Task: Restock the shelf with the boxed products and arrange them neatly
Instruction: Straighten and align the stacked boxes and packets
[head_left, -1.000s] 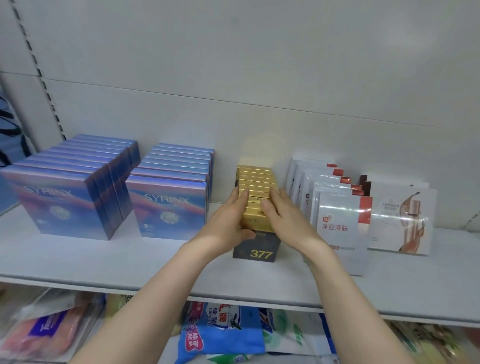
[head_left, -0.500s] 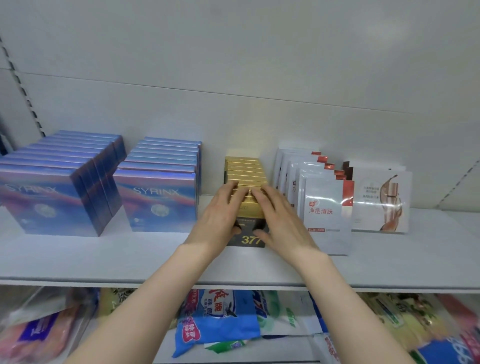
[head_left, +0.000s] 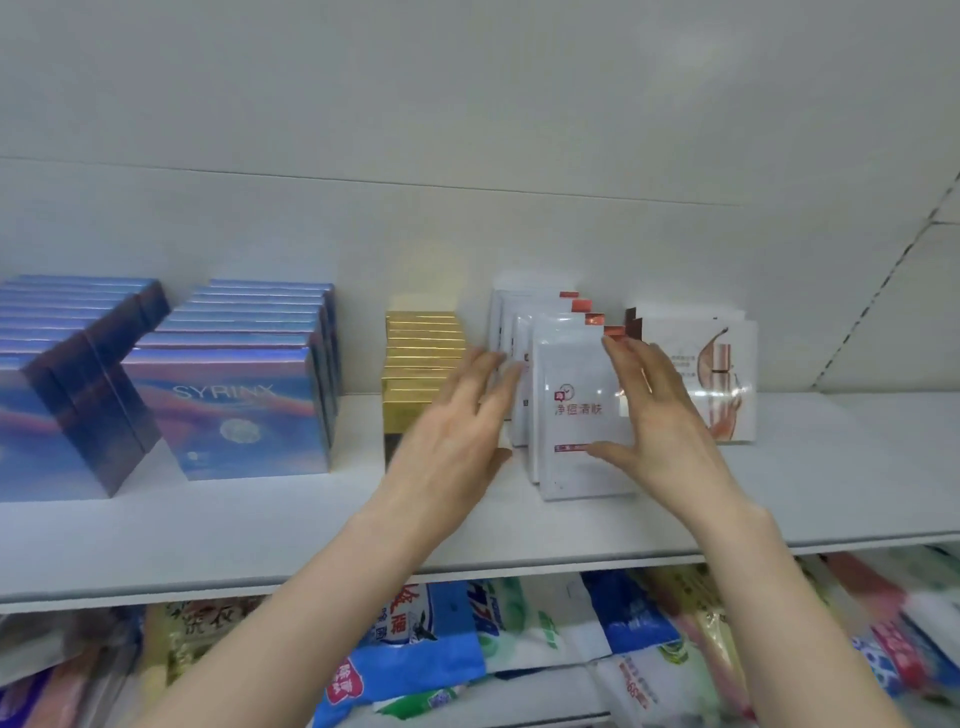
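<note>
- White packs with red corners (head_left: 574, 410): one upright row running front to back on the shelf (head_left: 260, 535), between the gold boxes (head_left: 423, 353) and the brown-cornered packs (head_left: 696, 374). The front pack stands between the two hands.
- Left hand (head_left: 457, 421): at the row's left flank, partly in front of the gold boxes. Fingers straight and spread, tips at the packs' left edges. Whether they touch cannot be told.
- Right hand (head_left: 662, 415): at the row's right flank. Fingers straight, pointing up along the front pack's right edge, thumb stretched across its lower front. Nothing gripped.
- Forearms: both rise from below, crossing the shelf's front lip.
- SYRINX boxes (head_left: 244, 400): two rows at far left, with a gap of shelf between them and the gold boxes.
- Open room: shelf surface shows in front of every row and to the right of the brown-cornered packs.
- Lower level: bagged goods (head_left: 415, 639), blurred.
</note>
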